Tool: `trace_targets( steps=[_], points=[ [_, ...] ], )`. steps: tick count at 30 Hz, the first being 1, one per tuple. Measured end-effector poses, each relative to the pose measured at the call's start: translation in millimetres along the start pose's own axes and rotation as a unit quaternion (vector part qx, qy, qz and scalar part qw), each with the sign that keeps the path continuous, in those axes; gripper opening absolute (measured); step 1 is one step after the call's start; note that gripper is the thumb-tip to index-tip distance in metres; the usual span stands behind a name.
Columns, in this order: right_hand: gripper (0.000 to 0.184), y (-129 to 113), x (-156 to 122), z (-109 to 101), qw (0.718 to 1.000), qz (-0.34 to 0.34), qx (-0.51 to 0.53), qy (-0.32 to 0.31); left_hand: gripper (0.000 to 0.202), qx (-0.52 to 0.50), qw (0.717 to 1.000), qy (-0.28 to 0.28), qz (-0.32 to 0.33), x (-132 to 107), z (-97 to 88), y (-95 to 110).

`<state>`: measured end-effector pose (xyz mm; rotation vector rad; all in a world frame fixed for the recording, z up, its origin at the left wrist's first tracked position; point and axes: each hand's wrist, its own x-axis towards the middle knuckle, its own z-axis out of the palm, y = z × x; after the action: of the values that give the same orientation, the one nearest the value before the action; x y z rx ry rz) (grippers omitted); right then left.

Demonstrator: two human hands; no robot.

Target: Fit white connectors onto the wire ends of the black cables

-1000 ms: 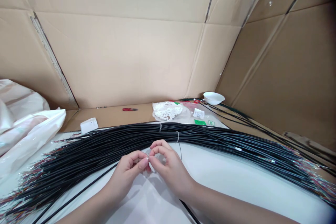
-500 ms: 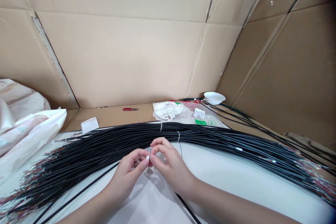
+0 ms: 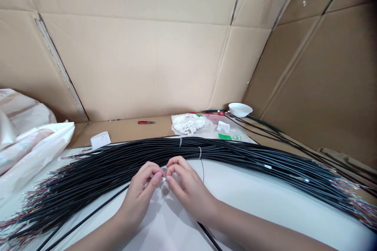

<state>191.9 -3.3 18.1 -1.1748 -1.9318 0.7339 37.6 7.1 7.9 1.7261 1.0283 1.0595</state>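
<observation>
Left hand [image 3: 140,190] is shifting toward nine o'clock, pinching a white piece [image 3: 164,179], seemingly unfinished; whether right hand [image 3: 188,186] is gripping, I cannot tell. Tied cables [image 3: 167,152] are lying at twelve.

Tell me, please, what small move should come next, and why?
I would suggest holding the white piece steady with the left fingers while the right fingers ease slightly toward it. The piece shows between left and right fingers; what the right fingers hold, if anything, is too small to tell.
</observation>
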Motion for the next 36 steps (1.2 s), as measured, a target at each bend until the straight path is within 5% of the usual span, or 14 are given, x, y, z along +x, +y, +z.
trace_targets(
  steps=[24, 36],
  points=[
    [0.014, 2, 6, -4, 0.990, 0.099, 0.077, -0.064, 0.015, 0.134, 0.989, -0.039, 0.056, 5, -7.8, -6],
    [0.011, -4, 0, -3, 0.991, -0.014, -0.135, -0.017, 0.023, 0.168, 0.983, -0.062, 0.037, 1, -6.7, 12]
  ],
)
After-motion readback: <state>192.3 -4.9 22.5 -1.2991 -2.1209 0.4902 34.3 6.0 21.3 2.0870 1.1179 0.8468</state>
